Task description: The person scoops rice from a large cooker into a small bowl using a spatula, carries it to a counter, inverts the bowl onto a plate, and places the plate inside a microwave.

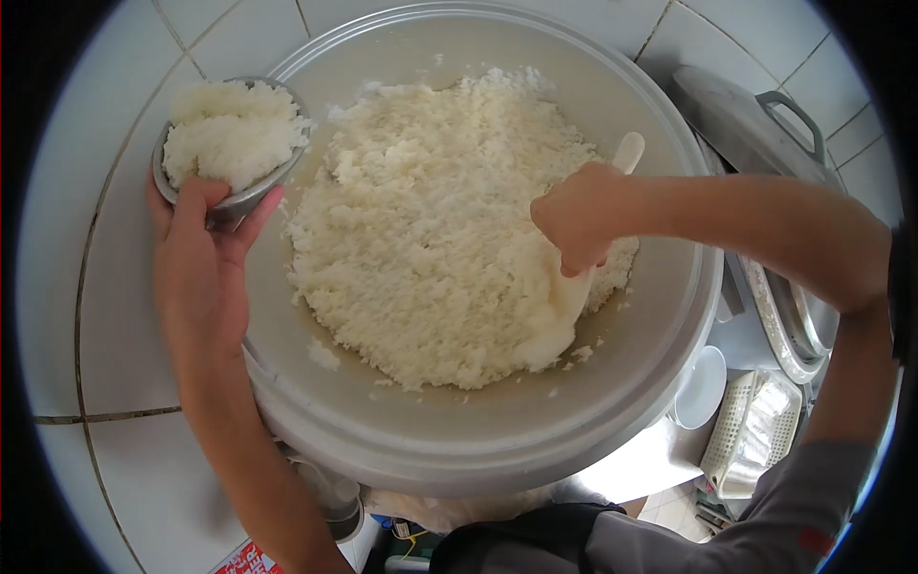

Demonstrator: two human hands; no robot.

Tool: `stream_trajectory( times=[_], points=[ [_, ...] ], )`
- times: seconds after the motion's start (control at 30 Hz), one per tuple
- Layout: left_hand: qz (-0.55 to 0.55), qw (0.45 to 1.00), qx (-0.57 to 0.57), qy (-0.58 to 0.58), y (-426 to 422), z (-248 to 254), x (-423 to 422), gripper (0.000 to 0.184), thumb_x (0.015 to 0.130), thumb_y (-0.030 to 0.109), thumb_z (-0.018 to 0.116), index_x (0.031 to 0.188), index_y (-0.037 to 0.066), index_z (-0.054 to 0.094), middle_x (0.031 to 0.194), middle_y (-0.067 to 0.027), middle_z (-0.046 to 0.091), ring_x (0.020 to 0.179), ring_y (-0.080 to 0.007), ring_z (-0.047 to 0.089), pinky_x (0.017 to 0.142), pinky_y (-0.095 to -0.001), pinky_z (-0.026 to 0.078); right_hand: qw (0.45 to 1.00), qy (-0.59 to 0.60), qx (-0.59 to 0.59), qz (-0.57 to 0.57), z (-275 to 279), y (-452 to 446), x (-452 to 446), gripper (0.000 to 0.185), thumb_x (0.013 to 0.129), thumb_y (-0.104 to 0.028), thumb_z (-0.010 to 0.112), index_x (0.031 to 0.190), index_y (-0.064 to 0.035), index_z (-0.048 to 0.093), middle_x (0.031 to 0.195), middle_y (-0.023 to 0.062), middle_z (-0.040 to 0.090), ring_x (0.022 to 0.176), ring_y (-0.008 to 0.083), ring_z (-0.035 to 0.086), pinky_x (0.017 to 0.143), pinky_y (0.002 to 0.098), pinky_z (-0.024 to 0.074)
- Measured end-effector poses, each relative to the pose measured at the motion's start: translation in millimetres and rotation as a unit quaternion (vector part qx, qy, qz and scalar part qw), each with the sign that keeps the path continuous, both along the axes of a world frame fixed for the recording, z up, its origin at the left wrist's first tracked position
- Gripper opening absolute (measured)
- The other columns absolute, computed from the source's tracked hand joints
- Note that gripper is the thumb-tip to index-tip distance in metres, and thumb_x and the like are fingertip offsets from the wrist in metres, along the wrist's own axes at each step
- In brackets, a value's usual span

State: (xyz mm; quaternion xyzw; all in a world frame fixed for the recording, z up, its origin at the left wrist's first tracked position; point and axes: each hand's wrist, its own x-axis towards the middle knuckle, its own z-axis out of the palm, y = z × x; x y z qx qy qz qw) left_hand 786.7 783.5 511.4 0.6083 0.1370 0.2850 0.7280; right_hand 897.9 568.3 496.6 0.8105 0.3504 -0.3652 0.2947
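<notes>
A metal bowl point(251, 199) heaped with cooked rice is in my left hand point(203, 258), beyond the left rim of a big round metal pot point(478, 435). My thumb hooks over the bowl's near edge while the other fingers support it from outside and below. Over the right side of the pot, my right hand point(585, 215) is closed around a white rice paddle point(574, 297). Its handle end sticks up past my fist, and its blade rests at the lower right edge of the rice mound point(421, 239). Part of the blade blends into the rice.
White tiled wall point(124, 316) runs along the left and back. A grey metal lid with a handle point(746, 120) leans at the upper right. Below it are more metal lids or pans point(798, 316), a white bowl point(700, 387) and a cream plastic basket point(751, 430).
</notes>
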Motion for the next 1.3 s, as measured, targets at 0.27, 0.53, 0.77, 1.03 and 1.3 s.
stream_trajectory(
  times=[0.27,0.53,0.77,1.03,1.3],
  points=[
    [-0.001,1.0,0.017,0.01,4,-1,0,0.045,0.079,-0.002,0.044,0.122,0.0,0.031,0.112,-0.013,0.044,0.1,-0.0231,0.051,0.084,-0.0367,0.051,0.993,-0.017,0.093,0.068,-7,-4,-20,0.009,0.066,-0.01,0.058,0.068,-0.0029,0.061,0.067,0.0071,0.064,0.062,0.0231,0.062,0.056,0.0347,0.0466],
    [0.0,1.0,0.018,0.007,1,0,0,0.047,0.079,-0.001,0.044,0.124,0.0,0.03,0.114,-0.0136,0.044,0.101,-0.0234,0.05,0.084,-0.038,0.051,0.989,0.126,-0.034,-0.071,-26,4,-11,0.01,0.068,-0.011,0.055,0.072,-0.0034,0.062,0.061,0.0084,0.058,0.051,0.023,0.054,0.048,0.0372,0.0412],
    [-0.003,1.0,0.015,0.012,0,0,1,0.046,0.078,-0.001,0.045,0.122,0.0,0.031,0.111,-0.0131,0.044,0.098,-0.0216,0.051,0.084,-0.037,0.051,0.927,0.246,-0.258,-0.113,-80,24,22,0.036,0.081,-0.036,0.049,0.076,-0.0036,0.062,0.06,0.0047,0.05,0.047,0.0188,0.039,0.047,0.0332,0.0363],
    [-0.018,0.999,0.028,0.015,6,-5,2,0.04,0.079,0.0,0.044,0.118,-0.001,0.034,0.109,-0.0126,0.045,0.095,-0.0211,0.052,0.085,-0.0369,0.051,0.976,0.179,-0.125,0.021,34,24,4,0.055,0.086,-0.053,0.041,0.074,-0.0028,0.061,0.07,0.0074,0.059,0.065,0.0223,0.054,0.067,0.0369,0.0433],
    [-0.007,0.999,0.044,0.022,9,-6,2,0.041,0.079,0.0,0.044,0.119,-0.002,0.034,0.11,-0.0136,0.045,0.097,-0.022,0.051,0.086,-0.0379,0.05,0.968,0.219,-0.084,0.092,24,48,2,0.05,0.089,-0.044,0.038,0.075,-0.0024,0.062,0.075,0.0085,0.061,0.071,0.0244,0.055,0.069,0.0383,0.0434]
  ],
)
